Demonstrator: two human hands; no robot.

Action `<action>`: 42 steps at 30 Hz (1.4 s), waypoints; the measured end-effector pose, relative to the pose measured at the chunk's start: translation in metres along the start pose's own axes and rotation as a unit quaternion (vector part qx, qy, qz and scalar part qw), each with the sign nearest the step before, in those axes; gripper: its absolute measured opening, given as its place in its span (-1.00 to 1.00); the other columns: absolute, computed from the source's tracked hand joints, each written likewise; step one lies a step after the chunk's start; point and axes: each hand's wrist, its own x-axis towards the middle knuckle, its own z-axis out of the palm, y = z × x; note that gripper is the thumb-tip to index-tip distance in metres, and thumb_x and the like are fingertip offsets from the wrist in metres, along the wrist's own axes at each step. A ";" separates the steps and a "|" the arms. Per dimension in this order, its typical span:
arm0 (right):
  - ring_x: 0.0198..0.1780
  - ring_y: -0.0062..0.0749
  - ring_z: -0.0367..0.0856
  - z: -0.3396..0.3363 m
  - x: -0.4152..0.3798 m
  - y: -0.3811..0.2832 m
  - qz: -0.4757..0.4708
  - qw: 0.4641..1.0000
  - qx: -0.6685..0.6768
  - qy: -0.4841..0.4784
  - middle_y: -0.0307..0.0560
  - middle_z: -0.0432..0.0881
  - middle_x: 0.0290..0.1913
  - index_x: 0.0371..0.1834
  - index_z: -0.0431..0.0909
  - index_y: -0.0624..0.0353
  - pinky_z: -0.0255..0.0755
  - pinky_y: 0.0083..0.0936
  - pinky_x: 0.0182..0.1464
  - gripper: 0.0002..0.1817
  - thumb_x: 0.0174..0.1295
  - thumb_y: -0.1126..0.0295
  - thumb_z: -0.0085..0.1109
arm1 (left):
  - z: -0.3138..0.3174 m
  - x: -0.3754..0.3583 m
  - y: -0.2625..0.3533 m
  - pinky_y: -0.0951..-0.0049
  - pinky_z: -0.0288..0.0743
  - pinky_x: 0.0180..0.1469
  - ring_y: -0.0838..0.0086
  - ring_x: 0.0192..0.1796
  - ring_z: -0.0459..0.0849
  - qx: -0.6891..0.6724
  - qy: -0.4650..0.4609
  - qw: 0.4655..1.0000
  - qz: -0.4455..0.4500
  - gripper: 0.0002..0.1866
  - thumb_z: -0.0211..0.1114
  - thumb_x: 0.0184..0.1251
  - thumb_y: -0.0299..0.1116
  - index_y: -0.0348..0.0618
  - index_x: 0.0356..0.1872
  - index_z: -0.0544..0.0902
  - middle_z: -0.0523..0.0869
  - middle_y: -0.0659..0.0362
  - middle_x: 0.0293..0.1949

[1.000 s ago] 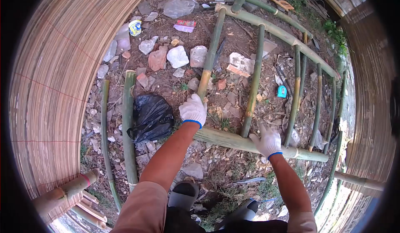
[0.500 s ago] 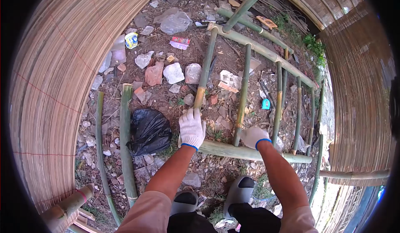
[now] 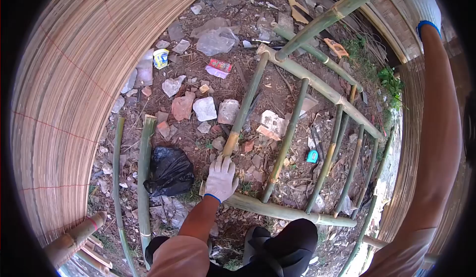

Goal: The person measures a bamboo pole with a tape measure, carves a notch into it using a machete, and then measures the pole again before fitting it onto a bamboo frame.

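My left hand (image 3: 221, 178), in a white knit glove with a blue cuff, is closed on the lower left corner of a green bamboo frame (image 3: 277, 208). Its fingers lie over the lower end of a slanting bamboo rung (image 3: 245, 106), where it meets the bottom rail. At the upper right, my right hand (image 3: 421, 2), gloved alike, grips the far end of a thick bamboo pole (image 3: 337, 14); its fingertips are cut off by the image edge. That pole slopes up from the frame's top rail (image 3: 317, 87). Several rungs join the two rails.
A black plastic bag (image 3: 171, 170) lies beside loose bamboo poles (image 3: 144, 178) on the left. Broken bricks, stones (image 3: 205, 108) and litter cover the ground. A teal tape measure (image 3: 312, 156) lies between rungs. Slatted bamboo blinds (image 3: 74, 79) stand on both sides.
My right hand has left the bottom rail and risen to the upper end of the thick pole. My left hand stays at the corner. The view has shifted and my legs have moved.
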 end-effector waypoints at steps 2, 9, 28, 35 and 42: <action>-0.15 0.12 0.83 0.018 0.013 0.003 0.067 0.993 0.081 -0.059 0.50 0.77 -0.19 -0.22 0.68 0.67 0.69 -0.12 -0.13 -0.23 0.33 -0.13 0.38 | -0.007 0.007 0.003 -0.14 0.29 0.44 -0.12 0.46 0.31 -0.006 -0.004 1.000 -0.006 -0.32 0.43 0.20 -0.09 -0.29 0.27 0.51 0.40 -0.05 0.32; -0.28 0.17 0.81 0.032 0.028 0.010 0.048 0.991 0.114 -0.058 0.44 0.76 -0.35 -0.38 0.71 0.60 0.68 -0.10 -0.18 -0.29 0.34 -0.09 0.37 | -0.005 0.008 0.005 -0.14 0.30 0.43 -0.15 0.46 0.33 -0.010 -0.012 1.000 -0.014 -0.37 0.42 0.18 -0.15 -0.25 0.24 0.53 0.41 -0.06 0.33; -0.48 -0.37 0.63 0.012 0.017 -0.014 0.019 0.986 0.147 -0.074 -0.02 0.69 -0.43 -0.17 0.73 0.46 0.46 -0.37 -0.44 -0.51 0.33 0.09 0.45 | -0.009 0.010 0.007 -0.13 0.30 0.43 -0.15 0.46 0.33 -0.009 -0.013 1.000 -0.012 -0.42 0.40 0.21 -0.17 -0.25 0.21 0.52 0.42 -0.06 0.34; -0.51 -0.37 0.61 0.011 0.011 -0.013 -0.022 0.989 0.126 -0.071 -0.03 0.68 -0.45 -0.20 0.74 0.44 0.47 -0.37 -0.48 -0.50 0.30 0.07 0.48 | -0.002 0.007 0.004 -0.16 0.31 0.41 -0.19 0.48 0.31 -0.015 -0.019 1.000 -0.013 -0.39 0.41 0.19 -0.18 -0.23 0.25 0.53 0.39 -0.09 0.37; -0.52 -0.38 0.61 0.015 0.016 -0.008 -0.047 0.989 0.127 -0.064 -0.04 0.68 -0.44 -0.20 0.73 0.43 0.47 -0.37 -0.49 -0.50 0.30 0.06 0.49 | -0.003 0.006 0.004 -0.17 0.30 0.42 -0.21 0.49 0.30 -0.013 -0.021 1.000 -0.011 -0.39 0.41 0.21 -0.16 -0.23 0.24 0.54 0.39 -0.09 0.38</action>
